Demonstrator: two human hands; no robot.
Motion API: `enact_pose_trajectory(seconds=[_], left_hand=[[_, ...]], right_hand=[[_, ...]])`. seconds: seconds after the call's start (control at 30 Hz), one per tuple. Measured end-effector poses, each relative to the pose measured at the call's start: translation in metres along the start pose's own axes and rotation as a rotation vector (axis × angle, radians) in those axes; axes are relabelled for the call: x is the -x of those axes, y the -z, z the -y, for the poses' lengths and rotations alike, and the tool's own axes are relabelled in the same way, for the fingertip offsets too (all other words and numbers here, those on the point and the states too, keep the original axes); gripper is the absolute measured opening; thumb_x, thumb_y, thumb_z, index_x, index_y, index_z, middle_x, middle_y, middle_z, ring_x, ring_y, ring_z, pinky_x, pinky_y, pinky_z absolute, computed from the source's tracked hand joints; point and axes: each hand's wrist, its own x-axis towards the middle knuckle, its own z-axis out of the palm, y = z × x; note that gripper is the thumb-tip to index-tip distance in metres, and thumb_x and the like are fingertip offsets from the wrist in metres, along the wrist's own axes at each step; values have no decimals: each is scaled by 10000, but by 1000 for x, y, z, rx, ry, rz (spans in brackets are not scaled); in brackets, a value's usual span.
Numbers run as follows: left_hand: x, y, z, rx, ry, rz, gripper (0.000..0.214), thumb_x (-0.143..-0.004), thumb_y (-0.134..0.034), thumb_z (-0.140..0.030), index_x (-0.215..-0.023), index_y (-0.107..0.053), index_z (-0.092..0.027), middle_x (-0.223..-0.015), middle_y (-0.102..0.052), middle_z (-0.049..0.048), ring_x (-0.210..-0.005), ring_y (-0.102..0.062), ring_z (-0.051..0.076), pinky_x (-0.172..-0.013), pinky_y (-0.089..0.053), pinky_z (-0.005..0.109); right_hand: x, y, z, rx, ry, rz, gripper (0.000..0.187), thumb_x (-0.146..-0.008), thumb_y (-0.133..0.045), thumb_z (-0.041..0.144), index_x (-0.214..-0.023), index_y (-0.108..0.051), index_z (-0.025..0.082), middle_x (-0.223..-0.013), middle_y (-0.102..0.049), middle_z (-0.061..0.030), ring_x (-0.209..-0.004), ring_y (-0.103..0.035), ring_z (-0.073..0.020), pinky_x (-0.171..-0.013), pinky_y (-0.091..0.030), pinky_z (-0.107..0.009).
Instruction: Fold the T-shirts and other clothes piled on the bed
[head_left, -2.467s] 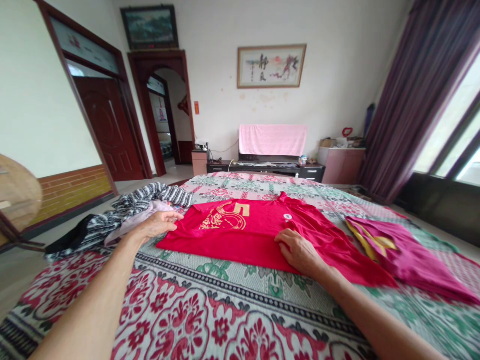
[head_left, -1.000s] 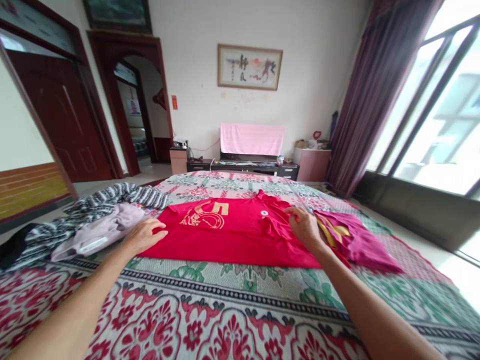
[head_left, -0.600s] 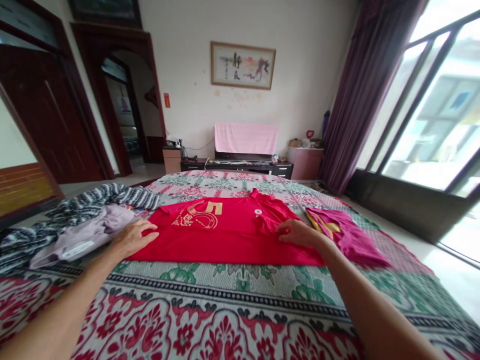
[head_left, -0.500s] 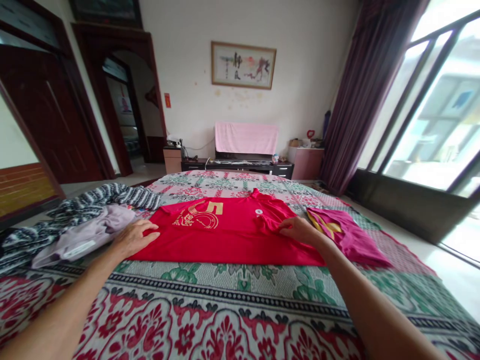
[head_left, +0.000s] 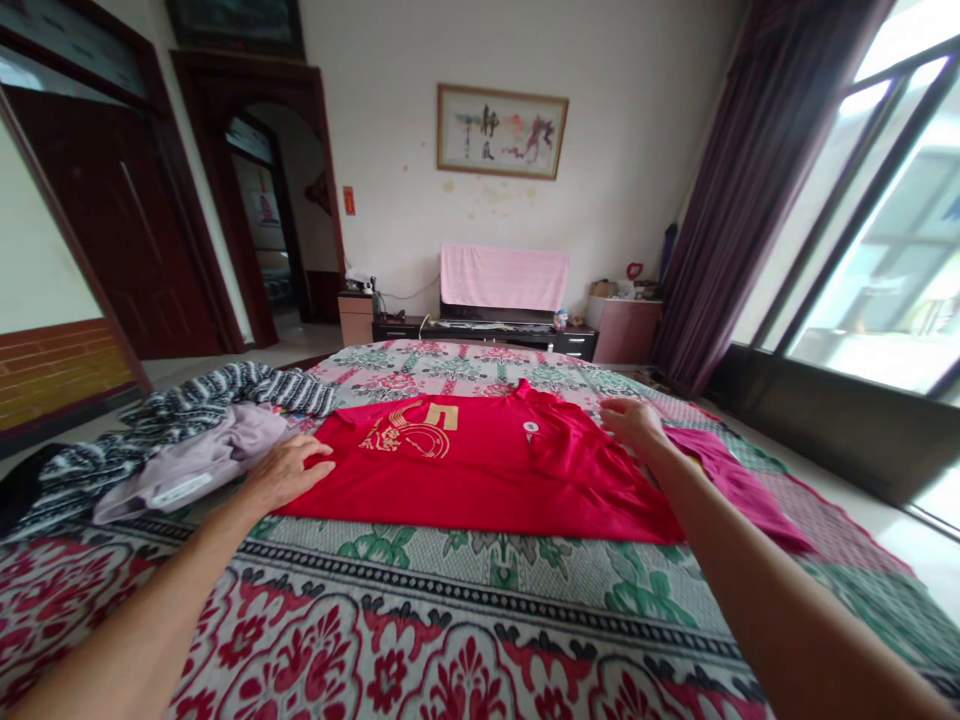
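Observation:
A red T-shirt [head_left: 480,490] with a gold print and a small white round badge lies spread sideways on the bed, folded along its near side. My left hand [head_left: 294,470] rests on its left end, fingers stretched over the cloth and slightly apart. Past the shirt's right upper edge is my right hand [head_left: 634,422], its fingers loosely bent and apart with no cloth visible in them. Wrinkles run across the right part of the shirt. Partly behind my right forearm lies a folded magenta garment [head_left: 750,485].
A patterned bedspread [head_left: 450,635] covers the bed. At left lie a pale mauve garment [head_left: 217,460] and a black-and-white striped garment [head_left: 187,400]. Beyond the bed stand a low black cabinet [head_left: 576,342] and a screen under a pink cloth [head_left: 502,275].
My right hand has moved forward and right from the shirt's surface to beyond its upper edge. The shirt's right part is more wrinkled. My left hand stays at the left end.

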Motion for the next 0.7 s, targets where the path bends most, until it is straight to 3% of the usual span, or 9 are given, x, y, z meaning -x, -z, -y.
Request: enact_pose_trajectory(seconds=[0.17,0.33,0.57,0.7], left_hand=[[0,-1,0,-2,3,-4,398,-705,-501,-508,-885,-712,-222,-1064,-669,82,-1002,-617,245,-964,-448,342],[1,0,1,-28,-13,5,391,-730,-496,-488,-915,-713,-220,-1057,-664,78,-997,-616,222,-958,-446,314],[2,1,-4,-67,23,4,366,-742,-502,-471,-917,-703,-220,-1037,-659,70,-985,-616,219,-961,-438,313],[4,4,-10,-84,51,-18,342,-730,-519,-441,-911,-693,-210,-1014,-659,73,-969,-623,223,-930,-455,311]], right_hand=[[17,4,5,43,-98,210,206,-712,-511,230,-712,-717,231,-540,-648,7,-464,-563,-137,-469,-454,-265],[30,-4,22,38,52,142,262,-742,-501,206,-861,-734,217,-892,-737,-37,-800,-675,-192,-753,-518,-313],[48,-33,23,47,294,122,298,-831,-463,234,-1030,-678,181,-1183,-654,-100,-1118,-591,-222,-990,-442,-388],[51,-40,19,89,247,180,364,-869,-455,331,-1161,-631,205,-1288,-592,-103,-1194,-538,-236,-1017,-417,-434]])
